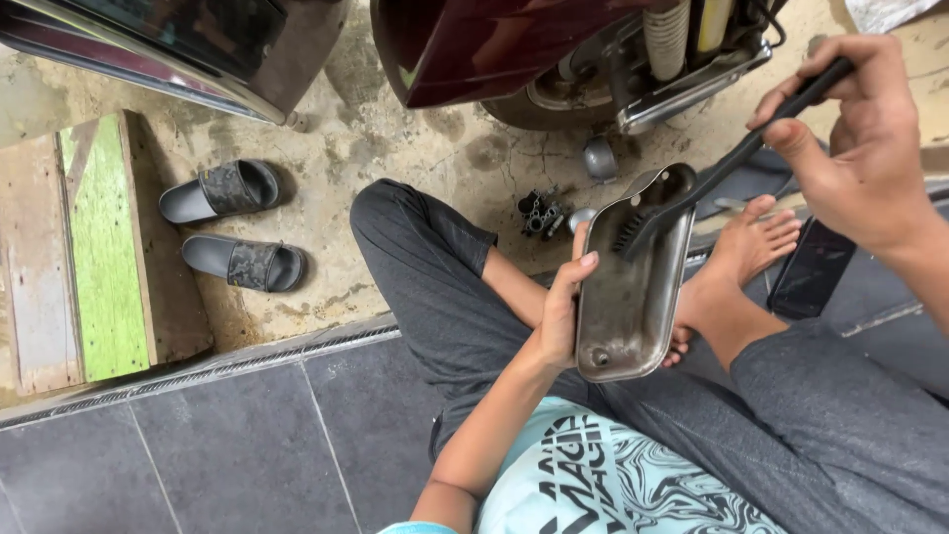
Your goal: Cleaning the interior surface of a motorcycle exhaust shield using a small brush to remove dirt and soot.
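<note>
I sit cross-legged on a dark tiled floor. My left hand (565, 309) grips the left edge of a grey metal cover (633, 297), a long curved motorcycle part held upright over my lap. My right hand (858, 138) holds a black brush (736, 158) by its long handle. The bristle end rests on the upper part of the metal cover. My bare foot (746, 247) lies just behind the cover.
A dark red motorcycle (514, 49) stands ahead on cracked concrete. A small black engine part (542, 213) and a metal cap (599, 158) lie below it. Two grey slides (232, 222) sit left, beside a green and brown wooden board (99, 252). A dark phone (811, 267) lies right.
</note>
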